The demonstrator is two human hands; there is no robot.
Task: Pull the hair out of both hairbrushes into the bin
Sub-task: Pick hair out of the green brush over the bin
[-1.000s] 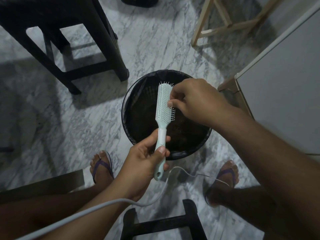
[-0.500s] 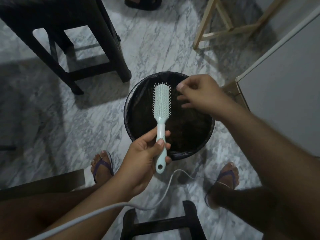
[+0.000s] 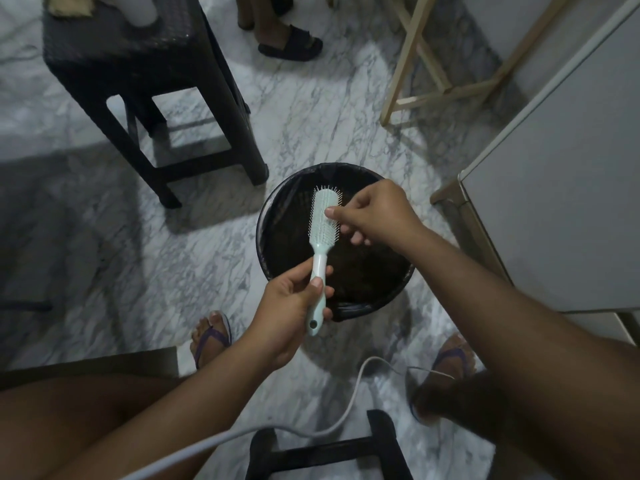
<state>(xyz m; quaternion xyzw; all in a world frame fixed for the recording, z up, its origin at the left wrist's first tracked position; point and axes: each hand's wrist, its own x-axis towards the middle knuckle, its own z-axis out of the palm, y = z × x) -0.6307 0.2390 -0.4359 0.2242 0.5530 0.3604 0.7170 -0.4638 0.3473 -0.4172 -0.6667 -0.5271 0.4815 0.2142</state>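
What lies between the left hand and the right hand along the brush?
In the head view, only the hairbrush itself: its neck and lower bristles span from the left hand to the right hand, above the bin.

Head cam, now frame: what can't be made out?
Head view only:
- Hair in the hairbrush bristles: too fine, and the light is dim.
- Whether the right hand pinches any hair: too small to tell.
- Contents of the bin: dark liner, shadow.
- Second hairbrush: nowhere in view.
- Mid handle: covered by the left hand.
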